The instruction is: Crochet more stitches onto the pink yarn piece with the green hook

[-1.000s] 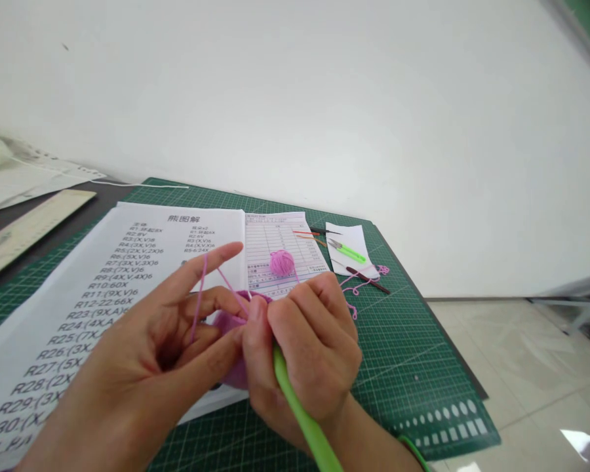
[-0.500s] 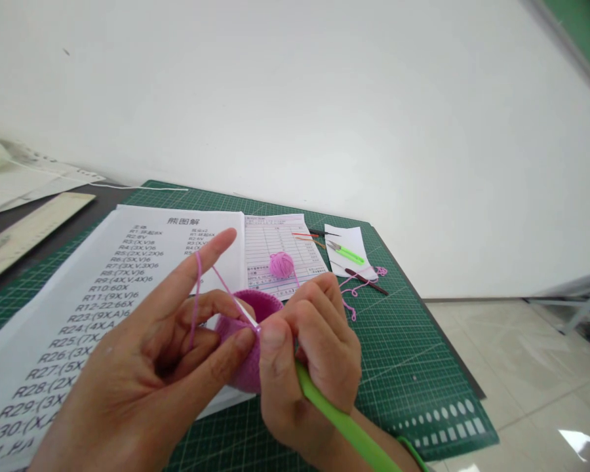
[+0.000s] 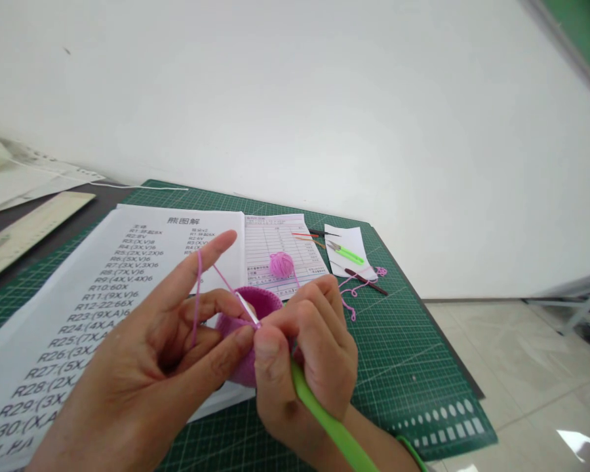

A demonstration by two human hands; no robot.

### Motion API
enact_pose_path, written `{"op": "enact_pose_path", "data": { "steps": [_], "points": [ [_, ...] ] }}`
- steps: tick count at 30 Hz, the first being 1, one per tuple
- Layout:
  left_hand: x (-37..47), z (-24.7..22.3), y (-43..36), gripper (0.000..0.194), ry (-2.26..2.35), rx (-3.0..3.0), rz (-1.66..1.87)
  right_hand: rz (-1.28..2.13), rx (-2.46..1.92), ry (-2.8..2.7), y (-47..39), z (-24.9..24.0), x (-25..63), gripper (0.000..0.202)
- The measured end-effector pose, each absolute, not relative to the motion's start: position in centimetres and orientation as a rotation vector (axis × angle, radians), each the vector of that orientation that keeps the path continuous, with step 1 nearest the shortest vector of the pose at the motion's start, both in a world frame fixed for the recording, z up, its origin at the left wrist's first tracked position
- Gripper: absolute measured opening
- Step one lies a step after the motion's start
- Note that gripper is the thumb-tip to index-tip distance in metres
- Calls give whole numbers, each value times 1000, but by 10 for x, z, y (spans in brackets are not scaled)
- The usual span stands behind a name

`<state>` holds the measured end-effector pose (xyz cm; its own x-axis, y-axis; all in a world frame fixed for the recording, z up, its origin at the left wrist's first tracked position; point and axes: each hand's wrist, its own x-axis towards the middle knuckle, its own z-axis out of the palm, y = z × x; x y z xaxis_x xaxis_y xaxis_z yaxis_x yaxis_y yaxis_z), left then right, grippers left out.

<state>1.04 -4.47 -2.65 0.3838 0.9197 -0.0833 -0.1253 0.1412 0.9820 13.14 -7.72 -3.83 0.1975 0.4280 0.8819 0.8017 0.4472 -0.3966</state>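
Over the green cutting mat (image 3: 413, 367), the left hand (image 3: 142, 367) pinches the pink crochet piece (image 3: 248, 341) between thumb and middle finger, its index finger raised to tension the yarn (image 3: 196, 295). The right hand (image 3: 305, 354), fingers pressed together, grips the green crochet hook (image 3: 324, 419), its tip working the piece's rim.

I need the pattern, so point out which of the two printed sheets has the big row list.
The large left sheet, rows marked R1 onward, beneath the left hand; the smaller form carries the yarn ball.

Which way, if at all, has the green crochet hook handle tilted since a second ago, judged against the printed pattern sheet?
Yes. The green crochet hook handle in the right hand has swung its lower end rightward, away from the pattern sheet.
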Motion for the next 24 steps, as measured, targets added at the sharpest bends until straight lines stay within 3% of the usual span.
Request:
{"op": "enact_pose_path", "data": {
  "steps": [11,17,24],
  "points": [
    [15,-23,-46,83,953,1087,910,-499,-1172,-1491,-61,-44,130,34],
    [14,-29,-40,66,746,1096,863,-438,-1182,-1447,-72,-39,132,35],
    [10,-27,-46,84,887,1090,838,-298,-1031,-1483,-63,-37,134,36]
  ]
}}
